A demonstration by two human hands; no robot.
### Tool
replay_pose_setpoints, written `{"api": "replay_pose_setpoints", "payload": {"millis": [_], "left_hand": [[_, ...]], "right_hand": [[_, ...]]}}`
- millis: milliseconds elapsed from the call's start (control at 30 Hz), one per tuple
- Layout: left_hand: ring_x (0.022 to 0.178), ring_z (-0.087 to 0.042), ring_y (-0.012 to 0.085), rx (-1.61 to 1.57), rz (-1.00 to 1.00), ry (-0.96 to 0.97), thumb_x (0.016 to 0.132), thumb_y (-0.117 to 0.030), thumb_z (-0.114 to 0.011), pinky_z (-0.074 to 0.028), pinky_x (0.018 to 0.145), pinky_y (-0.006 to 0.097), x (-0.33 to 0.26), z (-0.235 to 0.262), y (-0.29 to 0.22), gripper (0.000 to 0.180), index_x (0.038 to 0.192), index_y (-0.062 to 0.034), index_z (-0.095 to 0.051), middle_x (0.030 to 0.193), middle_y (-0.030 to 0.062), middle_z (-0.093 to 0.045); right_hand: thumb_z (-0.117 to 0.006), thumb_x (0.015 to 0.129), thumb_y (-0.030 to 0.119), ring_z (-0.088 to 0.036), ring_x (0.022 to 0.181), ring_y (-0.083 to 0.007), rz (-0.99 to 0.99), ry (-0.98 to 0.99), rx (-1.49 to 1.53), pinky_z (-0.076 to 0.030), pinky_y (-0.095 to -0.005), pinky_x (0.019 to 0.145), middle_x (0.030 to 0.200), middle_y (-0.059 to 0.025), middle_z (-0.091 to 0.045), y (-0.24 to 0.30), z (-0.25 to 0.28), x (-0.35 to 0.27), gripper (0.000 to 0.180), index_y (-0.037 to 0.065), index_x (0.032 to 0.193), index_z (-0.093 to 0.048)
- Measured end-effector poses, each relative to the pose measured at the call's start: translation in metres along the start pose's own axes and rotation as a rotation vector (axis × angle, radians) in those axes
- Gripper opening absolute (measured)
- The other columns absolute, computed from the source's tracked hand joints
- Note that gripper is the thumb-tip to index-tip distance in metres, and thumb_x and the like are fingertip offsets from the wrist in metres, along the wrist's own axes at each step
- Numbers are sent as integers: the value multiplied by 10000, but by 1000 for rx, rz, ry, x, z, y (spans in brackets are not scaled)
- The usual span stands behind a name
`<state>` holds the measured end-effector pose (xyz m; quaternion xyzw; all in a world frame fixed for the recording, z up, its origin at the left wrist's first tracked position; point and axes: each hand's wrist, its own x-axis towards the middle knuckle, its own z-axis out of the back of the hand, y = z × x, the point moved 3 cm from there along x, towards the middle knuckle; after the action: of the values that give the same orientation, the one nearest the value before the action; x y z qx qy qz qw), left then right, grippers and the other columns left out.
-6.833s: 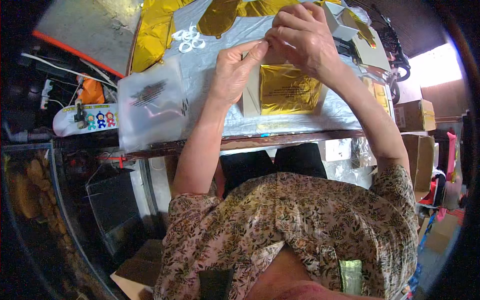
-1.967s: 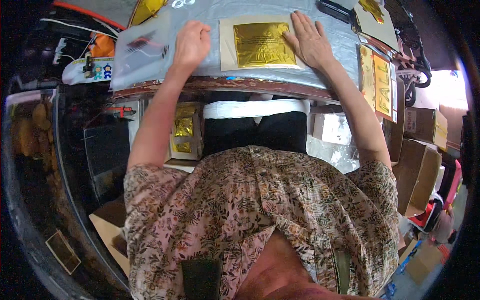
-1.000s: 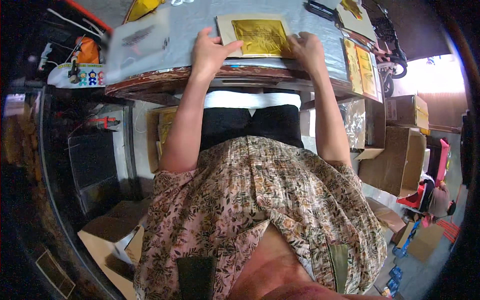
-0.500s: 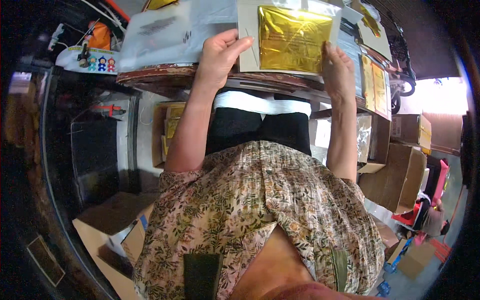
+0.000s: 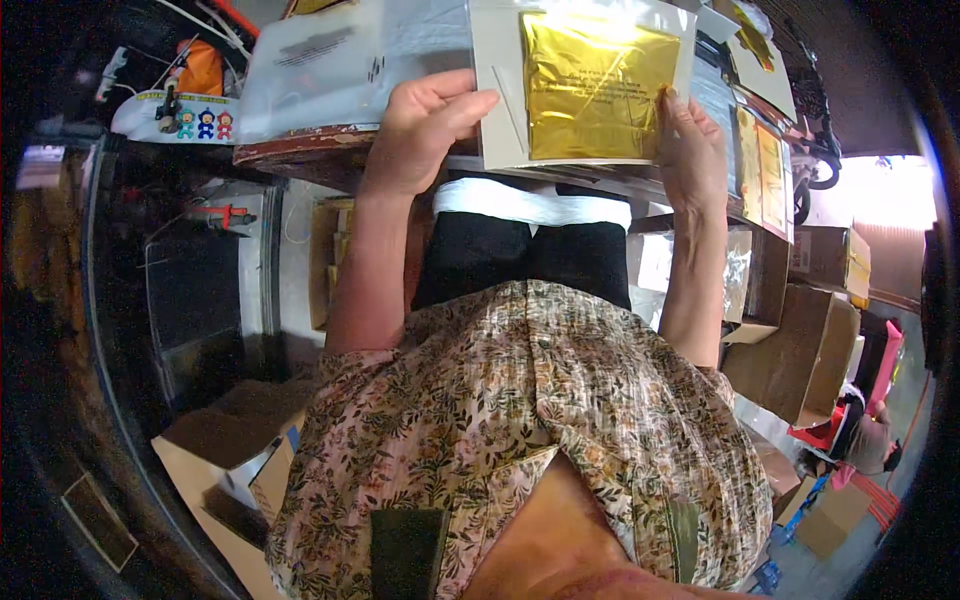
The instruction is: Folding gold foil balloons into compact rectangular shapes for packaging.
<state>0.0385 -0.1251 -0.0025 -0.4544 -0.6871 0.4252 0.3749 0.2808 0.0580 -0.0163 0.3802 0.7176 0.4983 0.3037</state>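
Between my hands, above the table's near edge, is a clear plastic bag [image 5: 508, 140] with a white card and a flat shiny gold packet [image 5: 600, 95] inside. A thin white stick [image 5: 509, 95] shows along the card's left side. My left hand [image 5: 425, 125] pinches the bag's left edge between thumb and fingers. At the opposite edge, beside the gold packet's lower right corner, my right hand [image 5: 692, 145] grips the bag with the thumb on top. The fingers behind the bag are hidden.
Clear plastic bags [image 5: 310, 75] cover the worn wooden table [image 5: 300, 150] on the left. More gold packets [image 5: 765, 165] lie at its right end. Cardboard boxes [image 5: 795, 350] stand at lower right, another box [image 5: 225, 430] at lower left. A person [image 5: 875, 435] is at far right.
Both hands have brought the bag slightly nearer to me and a little to the right, apart from my left hand, which shifted slightly left. Both grips stay closed.
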Motion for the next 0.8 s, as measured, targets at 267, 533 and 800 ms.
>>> {"api": "replay_pose_setpoints", "payload": {"millis": [267,533,800], "left_hand": [[826,-714,108,-50,40,-69,981,-129,-684,-581,745,239,1,6,12,273,1167,69,-715,1023,97,-759],[892,-710,108,-61,36,-129,937,-107,-741,-577,842,260,1,2,17,278,1157,62,-718,1046,107,-762],[909,-714,121,-69,82,-137,920,-93,-754,-579,846,273,-3,4,26,331,1204,64,-689,1083,119,-758]], "right_hand": [[-685,1018,207,-623,791,-67,-12,6,-14,-488,-218,710,971,-4,-728,6,-13,-11,213,21,1118,-720],[-708,1003,196,-588,661,-28,57,-73,25,-448,-191,592,876,19,-730,6,-22,-20,197,19,1083,-746],[-712,999,216,-639,842,-88,-14,-24,-64,-487,-224,674,1018,-19,-714,6,-13,-20,260,15,1163,-698]]}}
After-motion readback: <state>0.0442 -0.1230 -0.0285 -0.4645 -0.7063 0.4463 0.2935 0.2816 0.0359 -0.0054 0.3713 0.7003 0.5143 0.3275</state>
